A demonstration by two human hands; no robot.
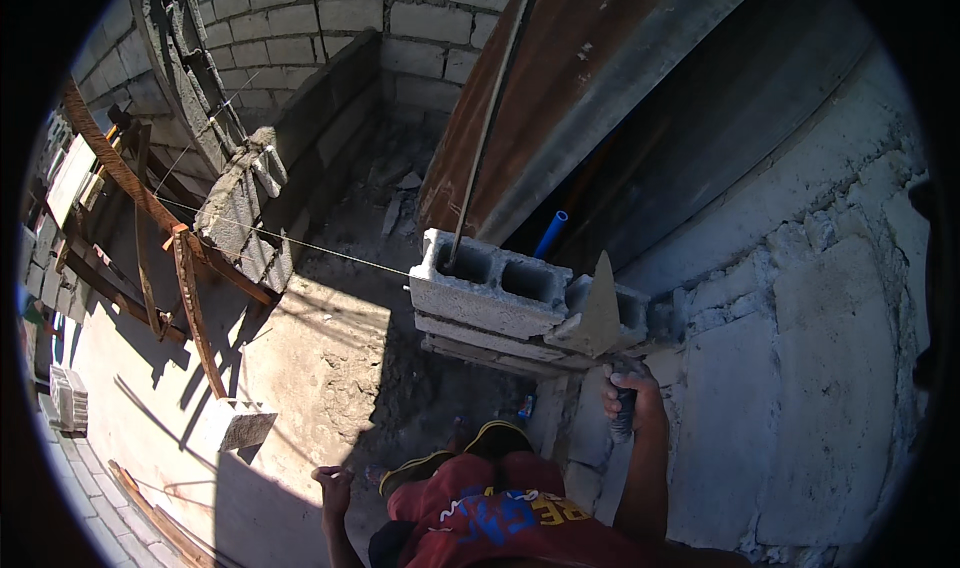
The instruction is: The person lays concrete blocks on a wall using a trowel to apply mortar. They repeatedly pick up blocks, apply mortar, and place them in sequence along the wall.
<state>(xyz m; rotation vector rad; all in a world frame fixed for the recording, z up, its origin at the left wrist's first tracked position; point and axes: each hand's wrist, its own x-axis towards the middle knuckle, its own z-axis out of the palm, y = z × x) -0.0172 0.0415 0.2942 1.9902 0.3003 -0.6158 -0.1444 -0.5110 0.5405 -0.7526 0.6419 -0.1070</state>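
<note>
My right hand point(636, 400) is wrapped round the handle of a pointed trowel point(600, 316). The trowel's blade points away from me, over the right part of a low hollow-block wall. Under and beside the blade sits a grey hollow block point(628, 318) with open cells. Left of it, another hollow block point(490, 303) forms the end of the top course. At the lower left, my left hand point(333, 481) hangs away from the wall with its fingers curled in; nothing shows in it.
A taut string point(330, 251) runs from the block wall to the broken wall end point(240, 213). A thin rod point(490, 118) rises from a block cell. Rusty metal sheets point(560, 88) and a blue pipe point(550, 235) stand behind. A wooden frame point(190, 298) and loose block point(243, 425) are left.
</note>
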